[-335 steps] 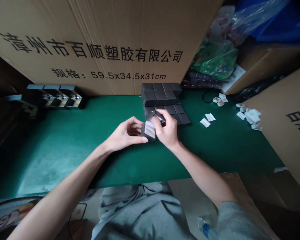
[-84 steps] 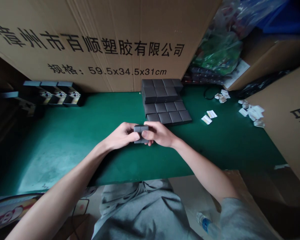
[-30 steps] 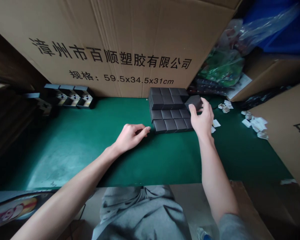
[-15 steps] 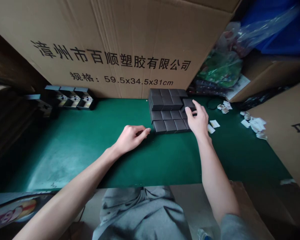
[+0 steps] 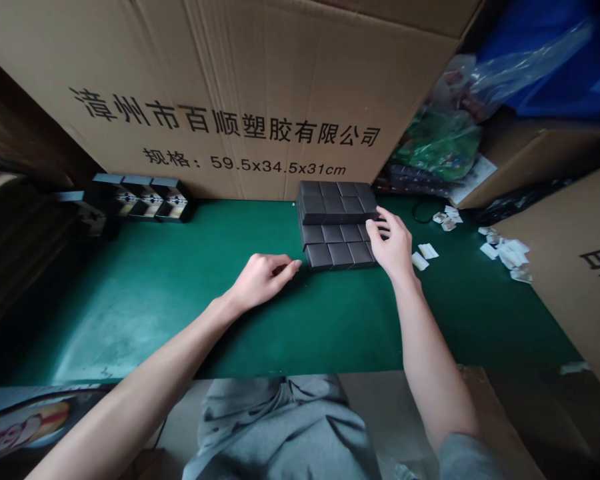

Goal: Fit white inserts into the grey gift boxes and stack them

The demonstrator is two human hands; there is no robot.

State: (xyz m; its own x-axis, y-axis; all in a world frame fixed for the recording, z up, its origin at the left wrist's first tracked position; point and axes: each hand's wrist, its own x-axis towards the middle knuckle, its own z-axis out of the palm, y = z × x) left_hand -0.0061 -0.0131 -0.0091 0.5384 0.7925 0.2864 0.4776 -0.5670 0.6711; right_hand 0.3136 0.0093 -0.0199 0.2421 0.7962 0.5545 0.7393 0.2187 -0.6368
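A stepped stack of small dark grey boxes (image 5: 335, 220) stands on the green mat (image 5: 180, 293), against the big cardboard carton. My right hand (image 5: 393, 243) is at the stack's right side. Its fingers are spread and their tips touch the boxes of the upper tier, with nothing gripped. My left hand (image 5: 263, 277) rests on the mat just left of the stack's front corner. It is relaxed and empty, its fingers reaching toward the front row without touching it.
A large printed carton (image 5: 230, 100) walls off the back. Three open dark boxes (image 5: 147, 200) stand at the back left. White paper slips (image 5: 505, 253) lie scattered at the right, near another carton (image 5: 580, 267) and plastic bags (image 5: 445, 140).
My right hand carried a closed dark box to the stack's right end, set it in the upper tier and let go. My left hand stayed on the mat.
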